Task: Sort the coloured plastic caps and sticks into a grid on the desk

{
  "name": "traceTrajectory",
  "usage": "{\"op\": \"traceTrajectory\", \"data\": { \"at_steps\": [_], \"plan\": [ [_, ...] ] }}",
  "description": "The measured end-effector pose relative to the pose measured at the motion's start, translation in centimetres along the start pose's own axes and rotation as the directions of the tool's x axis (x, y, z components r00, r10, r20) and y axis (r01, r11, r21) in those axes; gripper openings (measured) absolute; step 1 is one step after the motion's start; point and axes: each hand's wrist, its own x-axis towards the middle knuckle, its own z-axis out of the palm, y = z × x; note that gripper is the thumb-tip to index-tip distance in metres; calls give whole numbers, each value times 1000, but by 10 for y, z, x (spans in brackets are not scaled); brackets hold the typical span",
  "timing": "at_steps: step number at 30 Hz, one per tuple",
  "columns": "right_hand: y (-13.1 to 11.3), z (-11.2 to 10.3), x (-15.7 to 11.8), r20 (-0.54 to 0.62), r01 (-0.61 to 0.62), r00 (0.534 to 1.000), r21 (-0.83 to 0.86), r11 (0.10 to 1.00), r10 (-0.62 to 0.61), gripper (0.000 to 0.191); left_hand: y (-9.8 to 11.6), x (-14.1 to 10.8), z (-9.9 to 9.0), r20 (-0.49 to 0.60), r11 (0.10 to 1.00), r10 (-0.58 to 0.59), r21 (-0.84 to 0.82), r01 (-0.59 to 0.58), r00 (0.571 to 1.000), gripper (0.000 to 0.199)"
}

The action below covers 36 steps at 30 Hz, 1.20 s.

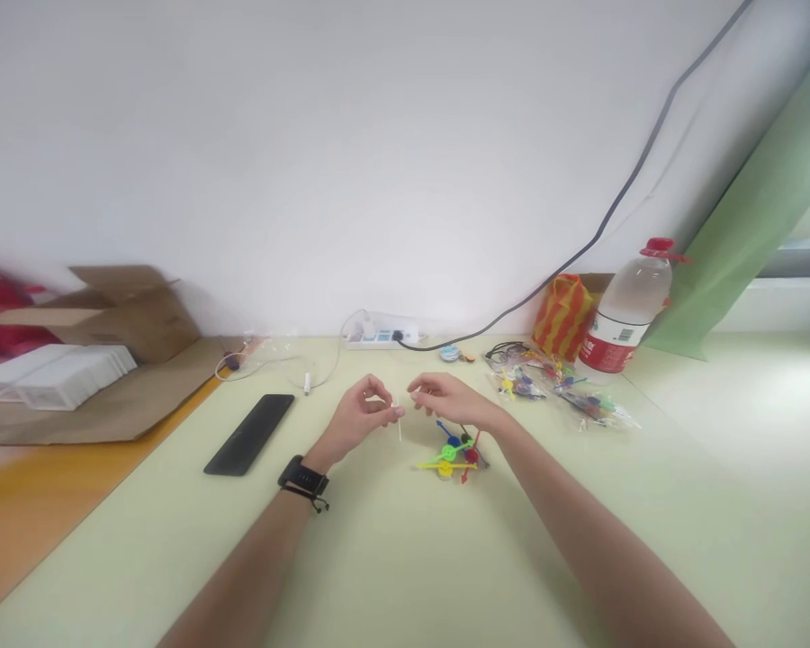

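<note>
Centrally, the left hand [359,418] pinches a thin pale stick [400,430], long axis near upright, above the worktop [391,558]; the right hand [451,400], its grip unclear, lies just rightward.

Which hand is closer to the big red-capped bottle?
Right. The right hand is left of the bottle; the left hand, pinching a thin white stick, is farther left.

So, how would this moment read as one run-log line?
left hand: pinches thin white stick | right hand: beside stick, grip unclear | table: coloured arrow spinners near right hand
</note>
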Motion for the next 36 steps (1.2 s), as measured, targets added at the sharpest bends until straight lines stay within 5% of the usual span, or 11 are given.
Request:
{"op": "traceTrajectory", "data": {
  "at_steps": [3,7,15,25,28,32,36],
  "plan": [
    [-3,20,3,105,-85,993,253,964,60,18,-5,1,3,-17,999,30,-30,-31,999,42],
    [3,33,7,35,-75,997,417,906,67,12,-5,2,4,1,998,52,27,-52,999,35],
    [8,37,9,-13,-58,997,512,857,76,19,-2,1,4,-8,946,208,254,-199,978,28],
    [5,38,11,-2,-61,997,534,843,74,17,2,-1,4,47,941,237,237,-242,970,23],
    [5,39,11,-4,-45,999,488,871,54,15,4,-2,3,59,934,262,238,-268,963,23],
    [8,43,13,-63,-47,996,199,979,61,4,2,-3,6,65,926,254,273,-262,965,21],
    [16,44,16,-120,-87,989,-12,996,85,11,-1,-4,7,64,919,219,321,-228,974,19]
  ]
}}
